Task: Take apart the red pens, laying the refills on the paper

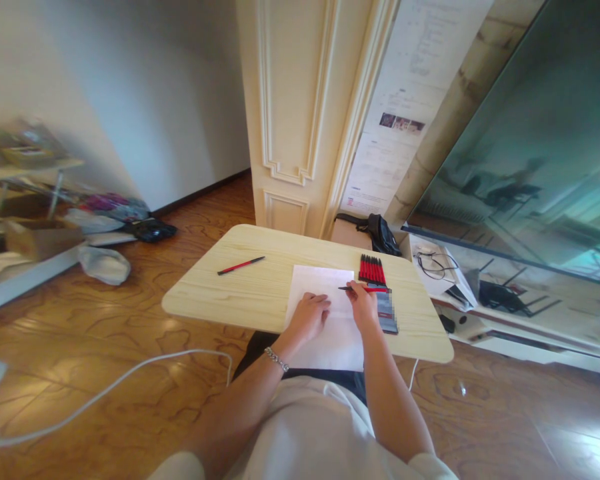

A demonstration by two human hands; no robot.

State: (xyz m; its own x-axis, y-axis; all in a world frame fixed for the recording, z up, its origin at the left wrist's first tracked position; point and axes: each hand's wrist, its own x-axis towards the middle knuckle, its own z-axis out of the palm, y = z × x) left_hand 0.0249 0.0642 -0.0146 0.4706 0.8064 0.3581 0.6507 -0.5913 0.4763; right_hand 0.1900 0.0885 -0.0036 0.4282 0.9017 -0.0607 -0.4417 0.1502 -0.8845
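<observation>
A sheet of white paper point(330, 340) lies on the small wooden-topped table point(210, 293), its near end reaching past the table's front edge. My right hand point(364, 308) grips a red and black pen point(380, 290) above the sheet's right side, the black end pointing left. On the paper's left part rests my left hand point(307, 315), fingers loosely spread and holding nothing. Several red and black pens point(372, 269) stand side by side in a row beyond my right hand. Partly behind that hand is a dark grey pack point(387, 313). One more pen point(241, 265) lies alone at the left.
A black bag point(383, 233) sits just past the table's far right corner. Beside it, a white box point(433, 267) holds cables under a large dark screen point(525, 147). A white cable point(145, 363) curves over the wooden floor. Bags and boxes point(45, 233) clutter the far left.
</observation>
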